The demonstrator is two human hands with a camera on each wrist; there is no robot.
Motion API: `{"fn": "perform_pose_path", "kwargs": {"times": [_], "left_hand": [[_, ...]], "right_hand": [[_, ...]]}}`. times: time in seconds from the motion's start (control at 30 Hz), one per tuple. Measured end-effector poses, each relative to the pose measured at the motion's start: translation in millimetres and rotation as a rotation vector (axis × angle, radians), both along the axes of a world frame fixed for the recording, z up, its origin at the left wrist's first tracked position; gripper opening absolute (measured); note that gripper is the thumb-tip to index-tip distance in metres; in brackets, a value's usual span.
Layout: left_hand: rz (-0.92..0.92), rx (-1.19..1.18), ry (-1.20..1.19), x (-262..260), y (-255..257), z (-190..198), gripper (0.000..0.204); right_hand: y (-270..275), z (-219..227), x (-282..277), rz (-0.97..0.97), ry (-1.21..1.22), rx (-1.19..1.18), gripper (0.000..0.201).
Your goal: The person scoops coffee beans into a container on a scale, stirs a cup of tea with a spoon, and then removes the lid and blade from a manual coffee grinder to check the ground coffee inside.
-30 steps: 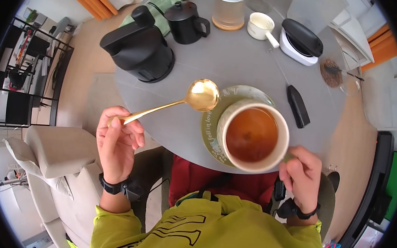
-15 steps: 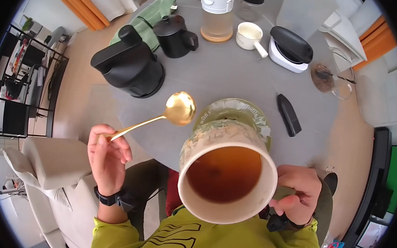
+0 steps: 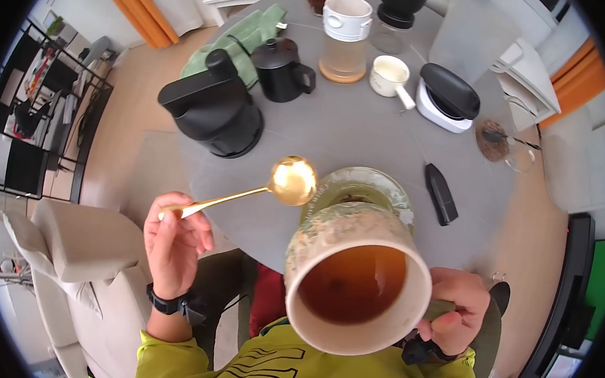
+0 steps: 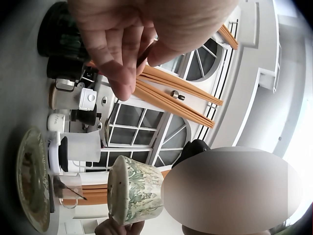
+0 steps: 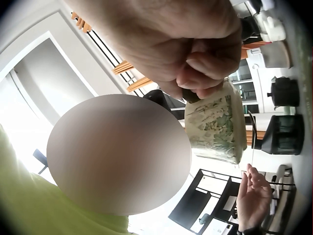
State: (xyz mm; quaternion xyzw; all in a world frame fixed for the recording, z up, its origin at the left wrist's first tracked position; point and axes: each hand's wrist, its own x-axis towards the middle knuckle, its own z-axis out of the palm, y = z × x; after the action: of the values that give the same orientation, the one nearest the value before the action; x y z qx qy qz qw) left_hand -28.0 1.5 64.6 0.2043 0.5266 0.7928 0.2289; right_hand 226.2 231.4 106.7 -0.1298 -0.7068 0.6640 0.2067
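Note:
A patterned, cream-coloured teacup (image 3: 349, 226) with brown tea (image 3: 352, 285) is raised off the table and tilted toward the person. My right hand (image 3: 460, 302) grips its green handle. In the right wrist view the cup (image 5: 215, 125) has its rim right at the person's blurred face. Between thumb and fingers my left hand (image 3: 173, 247) pinches the end of a gold spoon (image 3: 293, 180), its round bowl held out over the table. Behind the cup lies a green saucer (image 3: 389, 187) with white lettering, partly hidden by it. The left wrist view shows the saucer (image 4: 34, 186) too.
On the grey table (image 3: 347, 133) stand a black kettle-like appliance (image 3: 214, 107), a black lidded pot (image 3: 278, 70), a glass jug (image 3: 344, 49) with a white collar, a small white handled cup (image 3: 390, 76) and a white-and-black device (image 3: 449, 97). A slim black object (image 3: 441, 194) lies right of the saucer.
My right hand has lifted the cup from over the saucer toward the face and tipped it. My left hand still holds the spoon, now slightly lower in the view.

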Motion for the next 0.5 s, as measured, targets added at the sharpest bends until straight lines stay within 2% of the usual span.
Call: {"fn": "perform_pose_path", "kwargs": {"times": [0.13,0.33,0.5], "left_hand": [[-0.018,0.003,0.007,-1,0,-1,0.026],[-0.039,-0.003,-0.004,-1,-3,2,0.027],[-0.034,-0.005,0.012,-1,-1,0,0.028]], "right_hand": [[-2,-3,2,-0.008,0.017,-0.012,0.036],[-10,-7,0,-0.139,0.118,-0.035,0.039],[-5,-3,-3,-0.1,0.093,-0.02,0.037]]}}
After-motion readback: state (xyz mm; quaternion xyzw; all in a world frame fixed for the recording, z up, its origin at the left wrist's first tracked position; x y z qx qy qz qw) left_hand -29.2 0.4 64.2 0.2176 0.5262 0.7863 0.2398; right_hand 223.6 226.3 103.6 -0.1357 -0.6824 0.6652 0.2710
